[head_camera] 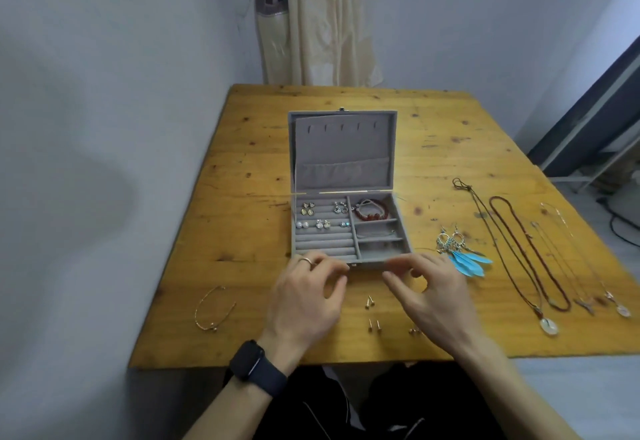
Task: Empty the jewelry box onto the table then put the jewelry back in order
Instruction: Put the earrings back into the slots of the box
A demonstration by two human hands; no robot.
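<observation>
The grey jewelry box (378, 264) stands open in the middle of the wooden table (249, 176), its lid (343, 152) upright. Several stud earrings (322, 215) sit in its ring rolls, and red and white bead bracelets (372, 209) lie in the top right compartment. My left hand (308, 297), with a ring and a watch, hovers at the box's front edge with loosely curled fingers. My right hand (429, 296) is beside it, thumb and fingers apart, slightly blurred. Neither visibly holds anything. Small gold studs (374, 324) lie on the table between my hands.
A thin gold bangle (214, 308) lies at the front left. Blue feather earrings (465, 254) lie right of the box, and several necklaces (530, 252) stretch along the right side. A curtain (322, 20) hangs behind the table; walls close in at left and back.
</observation>
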